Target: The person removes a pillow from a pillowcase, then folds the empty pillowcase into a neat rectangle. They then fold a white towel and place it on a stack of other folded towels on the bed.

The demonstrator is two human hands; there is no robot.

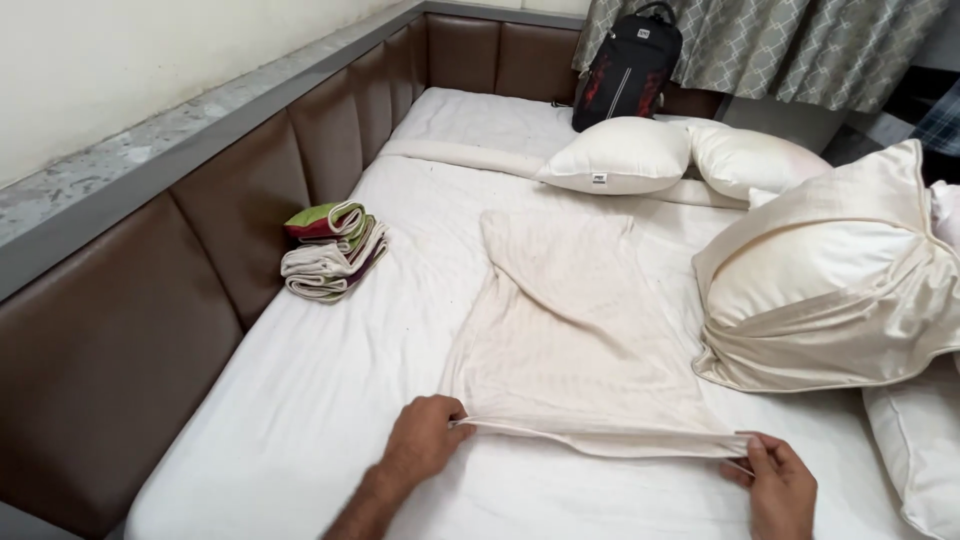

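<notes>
The cream pillowcase [575, 330] lies flat on the bed [300, 400] — we see the left hand [425, 440] and right hand [780, 480] each pinching a near corner, keeping its edge taut.

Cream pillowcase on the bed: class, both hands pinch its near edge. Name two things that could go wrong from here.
1. The flat cream fabric pillowcase is pinched only at its near corners by the left hand and right hand; a corner could slip, letting it crumple.
2. The large cream satin pillow seems to rest against its right edge, so a pull might snag or drag it.
</notes>
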